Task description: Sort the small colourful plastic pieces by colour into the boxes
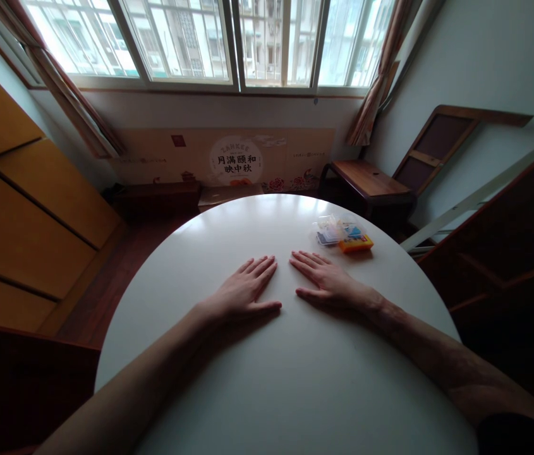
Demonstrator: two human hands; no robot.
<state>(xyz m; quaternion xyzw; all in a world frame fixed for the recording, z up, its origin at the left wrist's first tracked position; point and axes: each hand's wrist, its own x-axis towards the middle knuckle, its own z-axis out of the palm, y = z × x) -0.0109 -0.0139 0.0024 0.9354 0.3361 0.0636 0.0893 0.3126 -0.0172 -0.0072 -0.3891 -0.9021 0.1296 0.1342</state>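
My left hand (246, 287) lies flat, palm down, on the white round table (267, 392), its thumb spread toward the middle. Across a small gap, my right hand (323, 278) rests the same way, fingers stretched out. Neither holds anything. Beyond my right hand, toward the table's far right edge, sits an orange-yellow box (356, 244). It lies against a clear plastic package (335, 229) with blue and white contents that I cannot make out.
A wooden chair (371, 178) stands past the table's far right side. Yellow-brown cabinets (34, 221) line the left. Behind the table are a cardboard box (229, 194), a printed panel (153, 155) against the wall, and windows (186, 41) with curtains (378, 79).
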